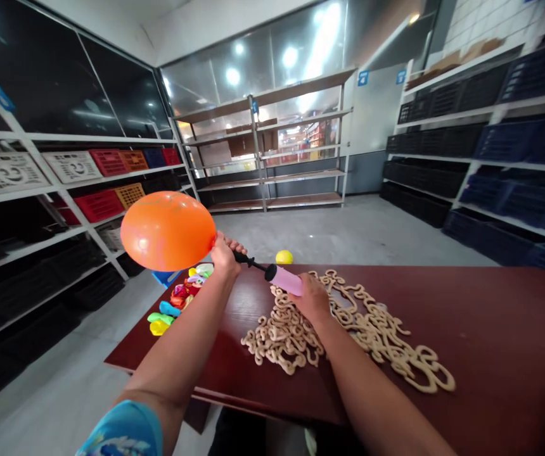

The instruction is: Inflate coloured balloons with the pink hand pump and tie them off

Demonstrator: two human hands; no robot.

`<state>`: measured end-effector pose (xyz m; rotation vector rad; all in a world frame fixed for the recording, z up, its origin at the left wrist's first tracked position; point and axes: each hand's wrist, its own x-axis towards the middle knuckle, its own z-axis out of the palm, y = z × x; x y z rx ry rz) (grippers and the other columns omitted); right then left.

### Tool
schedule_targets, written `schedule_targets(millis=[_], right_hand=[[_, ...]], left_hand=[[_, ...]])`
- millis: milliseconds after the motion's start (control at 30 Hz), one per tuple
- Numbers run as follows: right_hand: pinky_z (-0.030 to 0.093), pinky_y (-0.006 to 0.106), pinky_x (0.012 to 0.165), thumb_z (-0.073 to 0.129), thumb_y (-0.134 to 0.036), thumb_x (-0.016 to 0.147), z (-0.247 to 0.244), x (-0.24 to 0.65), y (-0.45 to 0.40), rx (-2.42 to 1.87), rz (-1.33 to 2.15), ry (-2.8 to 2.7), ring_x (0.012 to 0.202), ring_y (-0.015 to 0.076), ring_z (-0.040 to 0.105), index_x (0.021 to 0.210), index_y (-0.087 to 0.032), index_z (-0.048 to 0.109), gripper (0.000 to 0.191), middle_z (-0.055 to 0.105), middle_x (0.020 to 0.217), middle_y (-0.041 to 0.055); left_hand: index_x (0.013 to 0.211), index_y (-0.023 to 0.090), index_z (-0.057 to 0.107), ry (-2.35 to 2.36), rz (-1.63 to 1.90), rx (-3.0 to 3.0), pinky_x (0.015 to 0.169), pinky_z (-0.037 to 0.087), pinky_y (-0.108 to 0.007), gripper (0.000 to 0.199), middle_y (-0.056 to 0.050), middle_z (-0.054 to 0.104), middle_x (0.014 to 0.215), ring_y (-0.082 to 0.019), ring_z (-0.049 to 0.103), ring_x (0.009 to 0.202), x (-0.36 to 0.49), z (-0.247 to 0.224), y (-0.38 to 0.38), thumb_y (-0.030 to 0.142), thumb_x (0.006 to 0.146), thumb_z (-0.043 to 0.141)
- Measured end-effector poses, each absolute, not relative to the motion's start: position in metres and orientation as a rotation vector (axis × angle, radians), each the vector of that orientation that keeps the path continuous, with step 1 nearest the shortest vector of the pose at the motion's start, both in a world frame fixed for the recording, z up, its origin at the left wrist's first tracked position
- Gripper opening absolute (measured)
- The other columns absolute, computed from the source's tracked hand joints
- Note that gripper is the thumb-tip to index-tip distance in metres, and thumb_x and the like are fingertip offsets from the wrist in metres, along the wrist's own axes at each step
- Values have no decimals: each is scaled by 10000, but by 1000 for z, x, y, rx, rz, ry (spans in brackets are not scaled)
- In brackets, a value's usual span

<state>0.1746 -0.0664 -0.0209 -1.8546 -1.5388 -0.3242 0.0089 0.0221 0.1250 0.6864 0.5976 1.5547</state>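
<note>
A large inflated orange balloon point(168, 231) hangs off to the left above the table, its neck at my left hand point(226, 252). That hand is closed round the balloon's neck and the black end of a hand pump. My right hand point(311, 297) is wrapped round the pump's pink barrel point(286, 280), and a black rod shows between the two hands. Deflated balloons point(180, 294) in several colours lie at the table's left edge. Many beige curled pieces point(282, 335) are heaped under and beside my right hand, spreading right in a second heap point(396, 348).
The dark red table point(462, 304) spans the front. A small yellow ball-like object point(284, 257) shows at its far edge. Shelves with crates point(108, 163) stand left, shelves with dark crates point(514, 142) right, and a mostly bare rack point(258, 158) behind.
</note>
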Motion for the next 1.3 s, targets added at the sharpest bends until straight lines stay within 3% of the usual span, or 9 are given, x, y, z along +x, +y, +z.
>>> schedule_targets(millis=[267,400,500,633,800,1000,1167,1300], right_hand=[[319,354,821,604,-339,705,-5,165,-75,-1940,-309,-1597,909,231,476,1011,-165,502,366,567,942,91],[177,450,973,573,-435,747,15,154,-88,-1751,-378,-1706,1074,248,407,1295,-199,321,647,481,1201,105],[164,445,987,474,-430,823,23,147,-93,-1620,-381,-1853,1121,247,375,1352,-283,250,592,414,1295,66],[266,391,917,409,-366,864,23,148,-94,-1629,-346,-1925,1076,254,395,1337,-273,316,491,429,1278,69],[290,392,876,432,-352,854,25,148,-95,-1698,-315,-1916,1027,255,412,1269,-255,411,427,446,1252,72],[308,375,854,501,-320,820,24,156,-97,-1752,-289,-1929,1008,243,436,1199,-252,457,388,495,1178,68],[341,395,793,513,-306,800,12,179,-90,-2169,-269,-1590,951,260,492,1119,-198,511,337,543,1060,135],[343,453,770,556,-274,756,1,193,-84,-2431,-132,-1489,964,316,503,1017,-143,574,292,569,1021,193]], left_hand=[[579,202,198,614,1530,552,364,295,-216,426,68,229,446,-72,297,337,33,89,14,476,789,446],[578,203,212,606,1498,497,357,293,-218,405,64,220,445,-73,287,334,39,82,11,465,812,412],[575,198,221,576,1513,469,371,309,-209,397,65,222,454,-63,291,339,50,73,2,426,815,440],[571,194,253,590,1493,430,422,367,-210,376,62,263,453,-64,341,360,60,63,-4,396,819,449],[550,182,317,706,1491,457,520,426,-231,315,37,379,474,-86,463,440,58,48,10,312,792,471],[557,175,355,870,1541,475,483,410,-213,248,15,464,504,-102,525,473,33,25,34,249,781,433],[553,187,310,1031,1464,598,319,212,-161,355,56,328,424,-60,349,316,8,17,39,391,791,477],[549,189,276,966,1395,676,310,144,-145,377,83,248,431,-31,246,307,13,4,24,321,752,565]])
